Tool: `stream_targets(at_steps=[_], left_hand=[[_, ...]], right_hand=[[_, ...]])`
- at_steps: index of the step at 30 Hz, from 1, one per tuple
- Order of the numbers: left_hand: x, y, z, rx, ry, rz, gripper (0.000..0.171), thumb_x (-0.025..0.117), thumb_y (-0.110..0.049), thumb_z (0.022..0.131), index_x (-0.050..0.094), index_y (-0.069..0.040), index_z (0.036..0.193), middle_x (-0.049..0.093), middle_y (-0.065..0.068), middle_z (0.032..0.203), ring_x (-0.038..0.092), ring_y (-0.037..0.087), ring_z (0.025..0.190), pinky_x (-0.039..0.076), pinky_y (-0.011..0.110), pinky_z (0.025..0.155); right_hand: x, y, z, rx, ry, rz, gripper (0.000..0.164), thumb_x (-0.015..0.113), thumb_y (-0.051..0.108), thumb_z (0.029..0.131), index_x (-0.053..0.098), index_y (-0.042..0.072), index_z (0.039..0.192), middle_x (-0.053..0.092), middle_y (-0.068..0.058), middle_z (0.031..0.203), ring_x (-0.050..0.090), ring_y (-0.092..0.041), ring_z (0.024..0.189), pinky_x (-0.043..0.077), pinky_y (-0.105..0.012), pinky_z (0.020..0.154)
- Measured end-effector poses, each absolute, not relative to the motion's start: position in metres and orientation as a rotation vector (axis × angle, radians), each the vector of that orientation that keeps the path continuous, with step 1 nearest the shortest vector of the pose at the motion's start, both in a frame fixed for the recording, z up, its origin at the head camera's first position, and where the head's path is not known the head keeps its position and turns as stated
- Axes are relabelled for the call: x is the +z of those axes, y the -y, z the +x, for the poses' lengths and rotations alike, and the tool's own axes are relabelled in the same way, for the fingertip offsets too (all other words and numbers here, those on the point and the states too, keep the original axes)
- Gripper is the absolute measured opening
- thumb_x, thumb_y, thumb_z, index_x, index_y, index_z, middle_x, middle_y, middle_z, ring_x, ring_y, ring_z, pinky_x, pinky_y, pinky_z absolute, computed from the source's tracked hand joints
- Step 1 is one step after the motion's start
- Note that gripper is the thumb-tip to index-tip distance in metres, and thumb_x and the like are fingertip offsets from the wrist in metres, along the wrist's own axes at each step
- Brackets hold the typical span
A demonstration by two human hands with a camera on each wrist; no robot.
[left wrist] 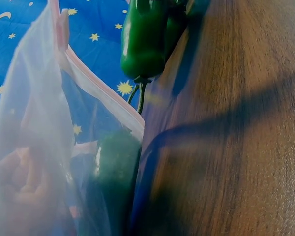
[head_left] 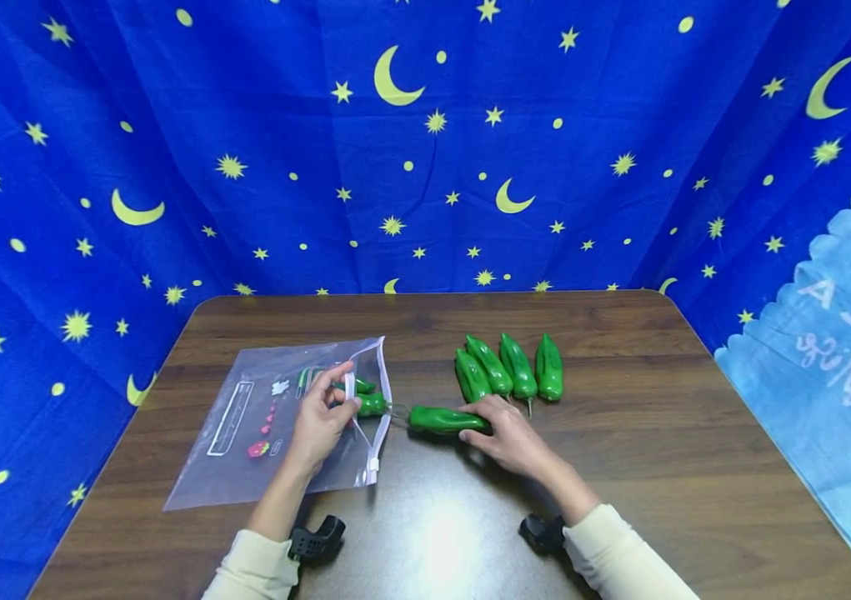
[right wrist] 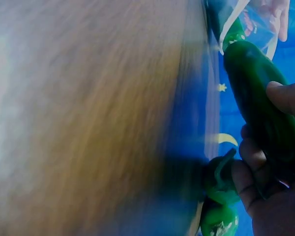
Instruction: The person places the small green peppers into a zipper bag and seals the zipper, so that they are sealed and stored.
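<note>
A clear zip bag (head_left: pixel 245 417) with printed pictures lies on the left of the table, its mouth facing right. My left hand (head_left: pixel 322 417) pinches the upper edge of that mouth and lifts it. Green peppers (head_left: pixel 372 405) show inside, just behind the opening; the bag's film blurs them in the left wrist view. My right hand (head_left: pixel 503 432) grips another green pepper (head_left: pixel 440 419) by its tapered end, thumb and fingers on either side in the right wrist view. The held pepper's stem end points left, at the bag's mouth.
Several more green peppers (head_left: pixel 517 367) lie in a row behind my right hand. A white slider (head_left: pixel 372 469) sits at the near end of the bag's zip. Blue star-and-moon cloth (head_left: pixel 425 150) hangs behind the wooden table (head_left: pixel 620 467).
</note>
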State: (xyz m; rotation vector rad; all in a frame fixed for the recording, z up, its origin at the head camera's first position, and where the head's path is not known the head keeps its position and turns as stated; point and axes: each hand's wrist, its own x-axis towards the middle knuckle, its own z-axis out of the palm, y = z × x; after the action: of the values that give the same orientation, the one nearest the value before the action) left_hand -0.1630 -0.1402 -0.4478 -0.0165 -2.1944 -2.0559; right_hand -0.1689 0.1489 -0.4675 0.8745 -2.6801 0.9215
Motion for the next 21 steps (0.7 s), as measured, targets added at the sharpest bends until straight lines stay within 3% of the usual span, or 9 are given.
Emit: stream_targets(at_steps=[16, 21], left_hand=[[-0.444, 0.14, -0.162, -2.039, 2.222, -0.002, 0.057, 0.058, 0.013, 0.079, 0.049, -0.002, 0.133, 0.043, 0.013, 0.114, 0.05, 0.0, 0.062, 0.048, 0.015, 0.052], [-0.444, 0.14, -0.162, -2.041, 2.215, 0.003, 0.057, 0.058, 0.014, 0.079, 0.049, -0.002, 0.133, 0.045, 0.015, 0.107, 0.05, 0.001, 0.061, 0.049, 0.016, 0.051]], right_hand=[[-0.457, -0.113, -0.179, 0.829, 2.689, 0.945, 0.035, 0.071, 0.023, 0.081, 0.066, 0.006, 0.111, 0.066, -0.004, 0.098, 0.06, -0.02, 0.098, 0.05, -0.037, 0.087], [-0.458, -0.103, -0.183, 0.823, 2.7, 0.936, 0.035, 0.07, 0.025, 0.082, 0.067, 0.006, 0.111, 0.065, -0.003, 0.096, 0.059, -0.019, 0.094, 0.05, -0.036, 0.084]])
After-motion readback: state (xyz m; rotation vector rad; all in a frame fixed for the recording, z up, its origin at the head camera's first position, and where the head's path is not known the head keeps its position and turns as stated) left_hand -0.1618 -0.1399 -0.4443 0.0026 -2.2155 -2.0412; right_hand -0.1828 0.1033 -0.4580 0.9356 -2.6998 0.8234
